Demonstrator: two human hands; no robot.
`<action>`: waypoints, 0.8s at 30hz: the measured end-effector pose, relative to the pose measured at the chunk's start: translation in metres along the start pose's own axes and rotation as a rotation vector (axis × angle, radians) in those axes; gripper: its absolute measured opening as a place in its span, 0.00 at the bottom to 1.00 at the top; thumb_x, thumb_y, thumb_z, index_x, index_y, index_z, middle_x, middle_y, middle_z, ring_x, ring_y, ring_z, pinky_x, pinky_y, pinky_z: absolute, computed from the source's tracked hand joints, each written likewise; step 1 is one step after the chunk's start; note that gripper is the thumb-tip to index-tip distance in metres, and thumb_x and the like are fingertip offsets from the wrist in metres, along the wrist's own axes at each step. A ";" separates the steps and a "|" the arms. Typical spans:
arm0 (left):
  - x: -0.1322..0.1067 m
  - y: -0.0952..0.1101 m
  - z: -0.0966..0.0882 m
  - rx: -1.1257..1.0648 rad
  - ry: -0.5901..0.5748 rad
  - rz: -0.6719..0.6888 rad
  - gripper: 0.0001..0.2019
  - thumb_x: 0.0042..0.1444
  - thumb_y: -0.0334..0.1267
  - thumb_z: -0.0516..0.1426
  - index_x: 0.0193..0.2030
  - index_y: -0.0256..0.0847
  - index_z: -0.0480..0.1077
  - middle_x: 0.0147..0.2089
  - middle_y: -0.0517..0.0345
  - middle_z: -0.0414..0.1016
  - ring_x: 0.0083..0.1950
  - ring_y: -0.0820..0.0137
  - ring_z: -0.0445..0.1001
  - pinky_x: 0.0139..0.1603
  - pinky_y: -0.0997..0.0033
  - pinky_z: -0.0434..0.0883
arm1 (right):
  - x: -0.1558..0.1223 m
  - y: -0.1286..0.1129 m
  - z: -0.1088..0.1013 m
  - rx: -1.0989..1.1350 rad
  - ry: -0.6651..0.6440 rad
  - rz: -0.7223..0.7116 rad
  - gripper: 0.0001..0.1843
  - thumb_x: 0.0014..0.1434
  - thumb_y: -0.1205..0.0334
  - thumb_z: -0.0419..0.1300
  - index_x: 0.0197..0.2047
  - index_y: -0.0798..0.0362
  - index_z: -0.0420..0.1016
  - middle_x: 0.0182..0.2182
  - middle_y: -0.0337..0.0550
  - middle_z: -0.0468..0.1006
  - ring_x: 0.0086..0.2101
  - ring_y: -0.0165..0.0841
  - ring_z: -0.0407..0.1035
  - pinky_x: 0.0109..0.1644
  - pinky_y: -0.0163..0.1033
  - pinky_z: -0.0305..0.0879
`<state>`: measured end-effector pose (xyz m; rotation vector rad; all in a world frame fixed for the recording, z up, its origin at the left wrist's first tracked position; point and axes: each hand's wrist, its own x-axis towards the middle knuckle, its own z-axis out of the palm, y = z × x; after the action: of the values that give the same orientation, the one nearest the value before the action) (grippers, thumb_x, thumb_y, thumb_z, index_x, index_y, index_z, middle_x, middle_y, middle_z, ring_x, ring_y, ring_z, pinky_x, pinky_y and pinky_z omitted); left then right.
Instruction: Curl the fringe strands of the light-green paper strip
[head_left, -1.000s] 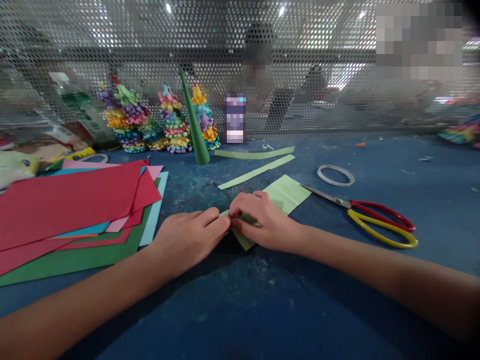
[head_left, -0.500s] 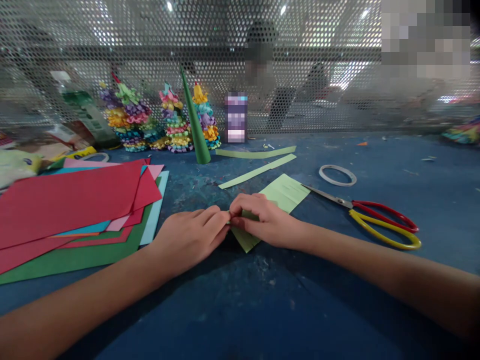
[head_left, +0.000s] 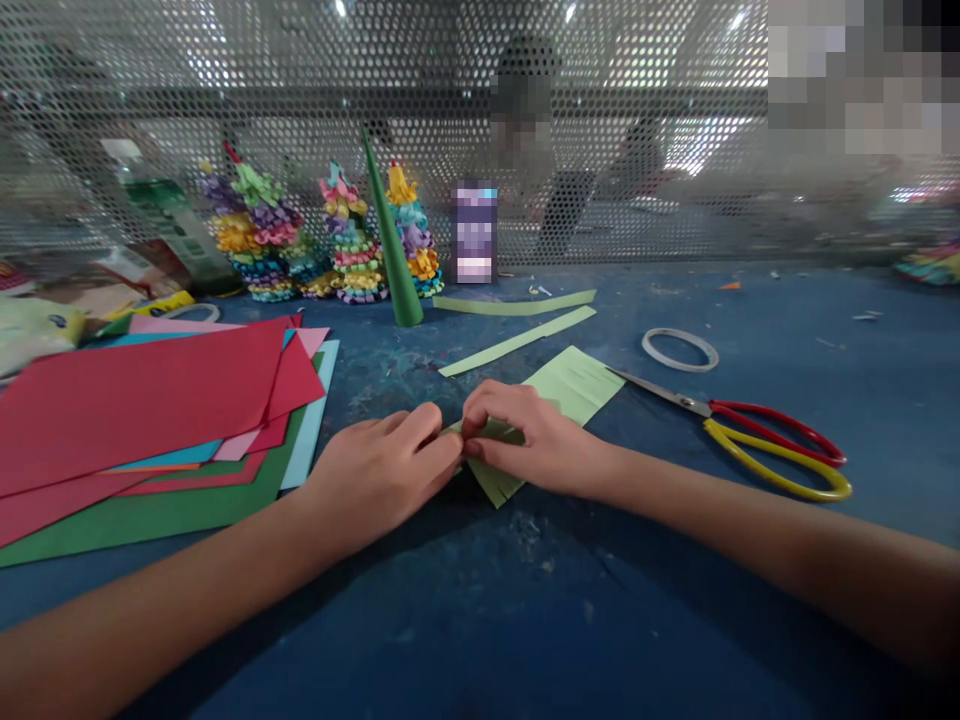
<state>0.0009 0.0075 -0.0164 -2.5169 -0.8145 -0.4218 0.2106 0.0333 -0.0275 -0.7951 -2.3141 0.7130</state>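
A light green paper sheet (head_left: 574, 382) with cut slits lies on the blue table (head_left: 525, 600) in the middle. My right hand (head_left: 529, 440) rests on its near end, fingers curled and pinching the folded edge. My left hand (head_left: 382, 475) meets it from the left, fingertips pressed together on the same paper edge. Most of the paper's near part is hidden under both hands.
A stack of red, green and blue paper sheets (head_left: 142, 410) lies left. Red and yellow scissors (head_left: 757, 440) and a tape ring (head_left: 679, 348) lie right. Two green strips (head_left: 517, 340), a green cone (head_left: 390, 245) and paper trees (head_left: 259, 235) stand before a mesh screen (head_left: 300, 80).
Both hands have stayed on the green paper; the fingers have shifted slightly along its folded edge, the left fingers curling tighter.
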 end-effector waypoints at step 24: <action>0.007 0.006 -0.009 -0.098 -0.218 -0.149 0.04 0.60 0.36 0.50 0.37 0.40 0.63 0.36 0.59 0.65 0.27 0.72 0.67 0.22 0.73 0.57 | 0.004 -0.002 0.003 -0.072 -0.046 0.073 0.03 0.58 0.65 0.55 0.31 0.53 0.67 0.37 0.41 0.70 0.38 0.31 0.64 0.43 0.40 0.57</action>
<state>0.0086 0.0018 -0.0079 -2.6346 -1.0936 -0.2418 0.2050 0.0339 -0.0265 -0.9093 -2.3743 0.6894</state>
